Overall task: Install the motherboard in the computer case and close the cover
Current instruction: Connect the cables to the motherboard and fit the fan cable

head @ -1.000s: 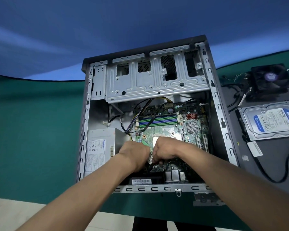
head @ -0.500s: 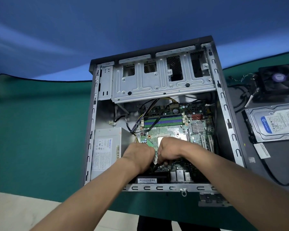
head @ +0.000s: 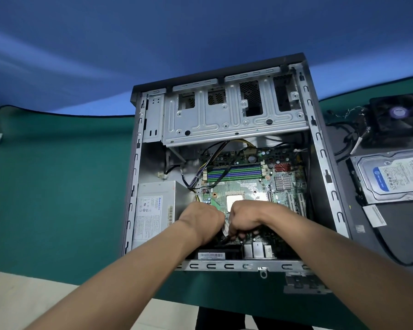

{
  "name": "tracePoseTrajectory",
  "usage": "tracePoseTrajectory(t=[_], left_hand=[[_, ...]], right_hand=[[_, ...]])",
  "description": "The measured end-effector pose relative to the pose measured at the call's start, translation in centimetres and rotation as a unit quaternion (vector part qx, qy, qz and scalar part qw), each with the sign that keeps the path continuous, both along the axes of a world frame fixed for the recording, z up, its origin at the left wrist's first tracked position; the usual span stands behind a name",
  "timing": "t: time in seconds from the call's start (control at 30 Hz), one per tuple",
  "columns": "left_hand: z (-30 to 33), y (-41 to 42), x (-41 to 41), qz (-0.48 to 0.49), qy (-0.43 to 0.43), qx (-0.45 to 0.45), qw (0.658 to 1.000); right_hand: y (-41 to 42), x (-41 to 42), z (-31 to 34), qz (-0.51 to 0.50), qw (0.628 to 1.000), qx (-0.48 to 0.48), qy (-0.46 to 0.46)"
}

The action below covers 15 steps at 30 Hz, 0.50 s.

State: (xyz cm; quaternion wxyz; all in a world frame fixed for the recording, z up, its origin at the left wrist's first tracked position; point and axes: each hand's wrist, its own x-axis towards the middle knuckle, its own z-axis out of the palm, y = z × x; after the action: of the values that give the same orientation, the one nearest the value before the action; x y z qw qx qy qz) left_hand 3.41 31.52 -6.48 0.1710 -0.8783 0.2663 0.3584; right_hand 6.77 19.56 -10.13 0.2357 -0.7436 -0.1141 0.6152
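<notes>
The open computer case point(head: 324, 163) lies on its side on the green mat. The green motherboard point(head: 239, 186) sits inside it, with memory slots, a small heatsink and a bare CPU socket showing. Both hands are deep in the case over the board's near part. My left hand point(head: 200, 221) and my right hand point(head: 246, 217) are fisted side by side around a small white connector point(head: 225, 228) with dark cable below it. What lies under the hands is hidden.
A grey power supply point(head: 155, 210) fills the case's left side, and a metal drive cage point(head: 224, 120) spans its far end. Right of the case lie a hard drive point(head: 391, 179), a black cooler fan point(head: 396, 117) and loose black cables point(head: 389, 248).
The view has shifted so the case sits further right and lower in frame. Both hands stay clenched together at the same spot on the board.
</notes>
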Motion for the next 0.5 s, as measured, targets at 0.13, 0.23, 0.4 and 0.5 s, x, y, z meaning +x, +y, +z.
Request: tracePoseTrajectory(t=[0.13,0.23,0.4,0.5], left_hand=[[0.25,0.4,0.26,0.042,0.039,-0.015,0.998],[0.17,0.24,0.66,0.05,0.06,-0.006,0.997],[0.06,-0.28,1.04,0.035,0.069,0.018,0.997],[0.26,0.0,0.93,0.041,0.06,0.005,0.997]], right_hand=[[-0.01,-0.16,-0.04,-0.001,1.0,0.0,0.026],[-0.21,-0.21,-0.1,-0.001,0.999,-0.001,0.041],[-0.13,-0.45,-0.51,-0.015,1.0,-0.002,-0.001],[0.09,-0.33,-0.7,-0.014,1.0,0.001,-0.02]])
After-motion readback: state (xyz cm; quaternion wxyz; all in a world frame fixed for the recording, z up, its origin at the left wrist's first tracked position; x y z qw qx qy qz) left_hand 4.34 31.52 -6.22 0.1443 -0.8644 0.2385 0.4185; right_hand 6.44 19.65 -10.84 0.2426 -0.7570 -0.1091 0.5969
